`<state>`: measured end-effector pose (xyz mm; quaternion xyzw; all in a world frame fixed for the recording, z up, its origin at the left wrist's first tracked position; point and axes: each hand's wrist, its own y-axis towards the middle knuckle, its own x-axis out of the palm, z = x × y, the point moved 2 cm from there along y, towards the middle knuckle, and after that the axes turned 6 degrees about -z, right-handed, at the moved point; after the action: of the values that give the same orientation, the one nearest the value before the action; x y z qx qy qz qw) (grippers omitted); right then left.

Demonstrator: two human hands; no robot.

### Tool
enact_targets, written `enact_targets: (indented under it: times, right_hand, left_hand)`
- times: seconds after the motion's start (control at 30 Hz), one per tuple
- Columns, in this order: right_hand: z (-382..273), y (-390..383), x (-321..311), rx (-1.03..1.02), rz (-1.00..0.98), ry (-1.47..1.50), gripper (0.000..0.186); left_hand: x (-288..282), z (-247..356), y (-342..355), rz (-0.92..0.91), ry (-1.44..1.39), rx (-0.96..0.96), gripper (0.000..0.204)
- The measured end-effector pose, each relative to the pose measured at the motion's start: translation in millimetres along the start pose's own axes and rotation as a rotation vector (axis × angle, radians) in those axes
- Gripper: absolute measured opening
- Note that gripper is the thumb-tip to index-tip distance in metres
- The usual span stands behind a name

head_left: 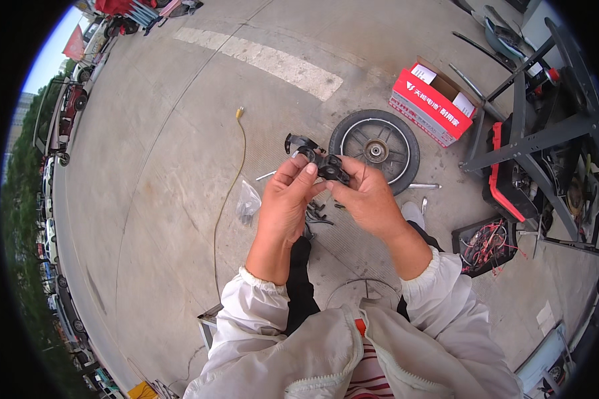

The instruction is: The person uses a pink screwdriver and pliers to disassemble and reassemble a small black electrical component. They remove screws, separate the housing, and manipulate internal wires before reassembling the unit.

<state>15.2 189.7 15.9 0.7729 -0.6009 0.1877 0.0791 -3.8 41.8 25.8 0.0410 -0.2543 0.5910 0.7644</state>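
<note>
Both hands hold a black metal part (333, 169) in front of me, above the ground. It has round, cup-like lobes and a curved arm at its upper left; its exact kind cannot be made out. My left hand (287, 193) pinches its left side between thumb and fingers. Closed on its right end is my right hand (368, 196), with the thumb underneath. Below the hands, small black parts (317, 214) lie on the concrete, partly hidden by my left wrist. A clear plastic bag (247, 202) with something inside rests to their left.
A wheel with a black tyre (412, 159) lies just beyond my right hand. Behind it stands an open red-and-white cardboard box (424, 113). At the right are a metal rack (532, 143) and a black tray of wires (489, 243). A yellow cord (243, 149) runs along the left.
</note>
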Motion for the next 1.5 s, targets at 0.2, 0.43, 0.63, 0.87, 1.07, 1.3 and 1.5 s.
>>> enact_targets:
  times: [0.2,0.43,0.63,0.87,1.07,1.3,1.5]
  right_hand:
    - [-6.3,-8.0,-3.2,-0.196,0.094,-0.114,0.036]
    - [-7.1,-8.6,-24.2,-0.127,0.217,-0.263,0.028]
    - [-20.4,-5.1,-10.3,-0.089,0.195,-0.390,0.026]
    - [-13.2,-0.9,-0.3,-0.056,0.239,-0.496,0.028]
    - [-1.3,-0.8,-1.2,-0.114,0.267,-0.472,0.025]
    - [-5.4,-1.8,4.5,-0.041,0.256,-0.487,0.031]
    - [-5.0,0.1,5.6,-0.065,0.287,-0.475,0.032]
  left_hand:
    - [6.6,-28.3,1.7,-0.050,-0.521,0.066,0.026]
    - [-2.4,-33.0,21.8,-0.081,-0.717,0.050,0.039]
    - [-3.4,-38.9,31.7,-0.096,-0.697,0.034,0.042]
    - [3.8,-26.9,28.0,0.034,-0.505,0.090,0.038]
    - [-3.1,-23.6,24.7,0.003,-0.333,0.130,0.029]
    - [-9.0,-23.2,19.6,0.014,-0.310,0.121,0.016]
    - [-4.2,-15.7,14.2,0.067,-0.201,0.180,0.015]
